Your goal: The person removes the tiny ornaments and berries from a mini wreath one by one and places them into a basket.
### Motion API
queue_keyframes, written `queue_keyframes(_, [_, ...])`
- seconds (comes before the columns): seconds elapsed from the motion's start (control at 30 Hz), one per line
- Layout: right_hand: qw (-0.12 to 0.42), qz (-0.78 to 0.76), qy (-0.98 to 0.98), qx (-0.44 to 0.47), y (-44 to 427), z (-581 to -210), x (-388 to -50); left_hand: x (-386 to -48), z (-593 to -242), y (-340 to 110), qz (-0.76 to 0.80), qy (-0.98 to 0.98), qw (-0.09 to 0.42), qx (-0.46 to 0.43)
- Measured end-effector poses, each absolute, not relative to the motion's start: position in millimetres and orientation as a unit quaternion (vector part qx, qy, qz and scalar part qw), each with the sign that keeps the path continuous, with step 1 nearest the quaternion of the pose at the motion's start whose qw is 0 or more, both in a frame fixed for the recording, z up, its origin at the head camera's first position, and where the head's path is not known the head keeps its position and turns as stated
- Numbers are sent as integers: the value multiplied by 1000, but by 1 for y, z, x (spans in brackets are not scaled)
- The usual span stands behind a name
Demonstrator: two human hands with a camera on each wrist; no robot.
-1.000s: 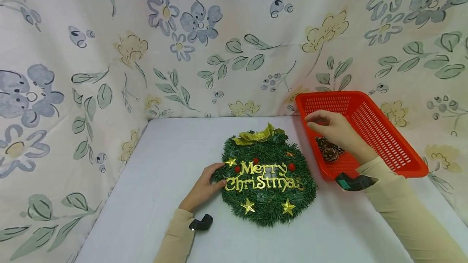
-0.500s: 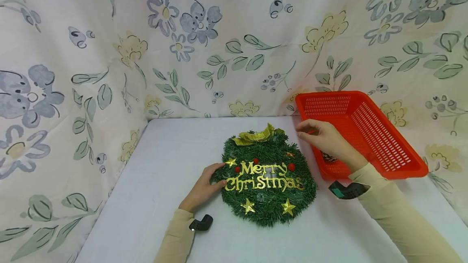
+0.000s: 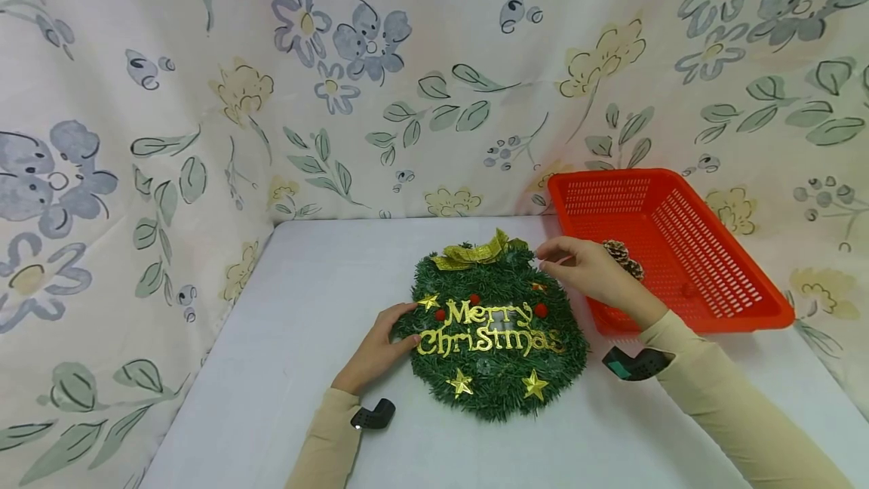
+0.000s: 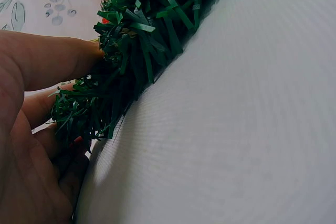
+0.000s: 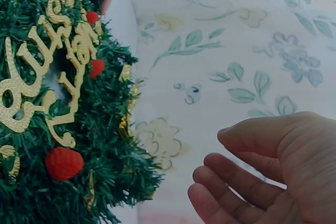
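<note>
A green Christmas wreath [image 3: 498, 391] lies on the white table, with gold "Merry Christmas" lettering [image 3: 490, 329], red balls, gold stars and a gold bow [image 3: 475, 251]. My left hand [image 3: 377, 349] holds its left edge. In the left wrist view the thumb [image 4: 63, 61] lies over the green tinsel and the other fingers reach round it, partly hidden. My right hand [image 3: 597, 272] hovers by the wreath's upper right side. Its fingers [image 5: 231, 182] are loosely bent in the right wrist view, apart from the wreath, with nothing between them.
A red plastic basket [image 3: 736, 278] stands at the right, its near left part behind my right hand. Inside lie pine cones [image 3: 621, 256]. A floral curtain [image 3: 407, 134] hangs behind the table [image 3: 271, 368].
My right hand has moved from over the basket, left and towards me, to the wreath's upper right. More of the pine cones shows. The left hand and wreath have stayed put.
</note>
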State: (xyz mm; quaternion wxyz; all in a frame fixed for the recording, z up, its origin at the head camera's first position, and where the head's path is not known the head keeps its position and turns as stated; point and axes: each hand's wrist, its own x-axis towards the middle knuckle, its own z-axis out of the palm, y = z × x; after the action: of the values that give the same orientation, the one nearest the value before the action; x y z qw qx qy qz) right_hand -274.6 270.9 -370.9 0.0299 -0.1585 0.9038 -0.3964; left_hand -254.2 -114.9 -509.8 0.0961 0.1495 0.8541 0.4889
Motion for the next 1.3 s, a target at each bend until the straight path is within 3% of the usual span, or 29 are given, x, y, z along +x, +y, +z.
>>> queue_keyframes(0.4, [20, -352, 912, -210, 261, -387, -272, -253, -511, -115, 496, 850, 96, 152])
queue_keyframes(0.97, [95, -233, 942, -222, 251, -400, -274, -254, -510, -115, 482, 856, 94, 160])
queue_keyframes(1.3, [94, -207, 946, -230, 249, -403, -275, -254, -510, -115, 487, 854, 95, 156])
